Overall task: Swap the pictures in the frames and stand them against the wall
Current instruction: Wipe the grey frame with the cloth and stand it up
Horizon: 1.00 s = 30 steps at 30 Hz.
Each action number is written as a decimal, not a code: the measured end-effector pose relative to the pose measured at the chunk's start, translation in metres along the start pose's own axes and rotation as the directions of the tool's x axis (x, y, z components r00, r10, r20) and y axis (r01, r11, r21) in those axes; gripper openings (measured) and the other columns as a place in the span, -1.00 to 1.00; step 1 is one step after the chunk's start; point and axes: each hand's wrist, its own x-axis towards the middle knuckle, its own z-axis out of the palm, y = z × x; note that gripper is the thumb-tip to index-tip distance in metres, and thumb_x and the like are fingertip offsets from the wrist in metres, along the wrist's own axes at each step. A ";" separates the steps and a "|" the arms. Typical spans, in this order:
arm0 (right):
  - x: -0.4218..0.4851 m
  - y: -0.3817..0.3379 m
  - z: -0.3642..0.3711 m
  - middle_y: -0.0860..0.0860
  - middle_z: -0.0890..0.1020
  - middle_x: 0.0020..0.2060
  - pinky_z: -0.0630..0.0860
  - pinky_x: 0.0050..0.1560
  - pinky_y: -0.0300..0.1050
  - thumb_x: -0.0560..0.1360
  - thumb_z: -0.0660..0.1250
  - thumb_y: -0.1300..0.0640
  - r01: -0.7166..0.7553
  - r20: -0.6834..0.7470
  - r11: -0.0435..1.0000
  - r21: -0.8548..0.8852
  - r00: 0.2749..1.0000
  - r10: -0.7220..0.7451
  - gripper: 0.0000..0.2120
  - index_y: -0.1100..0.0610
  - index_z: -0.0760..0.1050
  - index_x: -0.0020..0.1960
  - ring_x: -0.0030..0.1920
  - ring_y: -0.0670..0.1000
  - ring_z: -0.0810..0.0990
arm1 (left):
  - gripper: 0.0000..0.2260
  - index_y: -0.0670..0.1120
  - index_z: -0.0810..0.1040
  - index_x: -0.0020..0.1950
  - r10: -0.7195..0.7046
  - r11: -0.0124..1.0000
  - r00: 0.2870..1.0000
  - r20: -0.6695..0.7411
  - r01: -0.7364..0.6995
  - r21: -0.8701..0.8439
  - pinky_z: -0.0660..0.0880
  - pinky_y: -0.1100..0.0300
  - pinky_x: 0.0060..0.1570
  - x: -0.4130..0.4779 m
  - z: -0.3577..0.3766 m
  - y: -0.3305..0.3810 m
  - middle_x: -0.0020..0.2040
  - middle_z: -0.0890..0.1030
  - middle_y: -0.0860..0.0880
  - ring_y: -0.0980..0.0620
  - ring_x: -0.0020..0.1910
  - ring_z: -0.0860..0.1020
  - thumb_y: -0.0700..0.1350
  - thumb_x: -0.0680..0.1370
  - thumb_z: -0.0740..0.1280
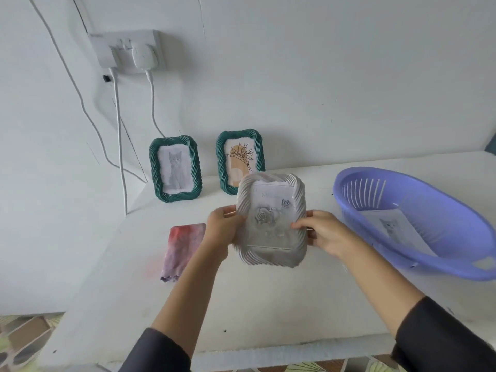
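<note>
I hold a white ribbed picture frame (271, 220) upright above the white table (255, 299), its front showing a grey rose picture. My left hand (222, 232) grips its left edge and my right hand (319, 232) grips its right edge, thumb on the front. Behind it, two green frames stand against the wall: the left green frame (175, 169) shows a grey cat, and the right green frame (239, 157) shows an orange plant drawing, its lower part hidden by the white frame.
A purple plastic basket (418, 224) lies at the right with a loose cat picture (394, 228) inside. A folded pink-purple cloth (182, 248) lies left of my hands. A wall socket (128, 51) with white cables hangs above the left frame.
</note>
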 end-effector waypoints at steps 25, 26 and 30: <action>0.207 -0.161 -0.131 0.11 0.47 -0.28 0.45 -0.16 -0.11 0.24 0.25 0.44 0.166 0.198 0.957 -0.238 0.973 -0.120 -0.81 0.19 0.43 -0.24 -0.22 0.06 0.47 | -0.69 -0.06 0.28 -0.17 0.110 0.987 0.993 -0.042 -0.114 -0.116 0.47 0.25 -0.48 0.196 0.168 0.085 -0.19 0.46 -0.06 0.03 -0.32 0.47 -0.45 0.44 0.26; 0.217 -0.155 -0.133 0.10 0.47 -0.30 0.45 -0.18 -0.13 0.29 0.22 0.46 0.144 0.190 0.956 -0.256 0.977 -0.096 -0.80 0.19 0.42 -0.25 -0.24 0.05 0.47 | -0.71 -0.07 0.29 -0.15 0.090 0.990 0.995 -0.053 -0.095 -0.109 0.47 0.26 -0.48 0.201 0.171 0.076 -0.18 0.45 -0.06 0.03 -0.32 0.47 -0.45 0.45 0.25; 0.247 -0.135 -0.141 0.08 0.42 -0.38 0.43 -0.26 -0.17 0.38 0.16 0.50 0.092 0.179 0.941 -0.327 0.983 -0.034 -0.73 0.16 0.39 -0.31 -0.33 -0.01 0.42 | -0.74 -0.14 0.28 -0.03 0.028 0.996 0.999 -0.047 -0.032 -0.087 0.50 0.22 -0.41 0.223 0.177 0.047 -0.14 0.43 -0.07 0.01 -0.26 0.47 -0.43 0.46 0.26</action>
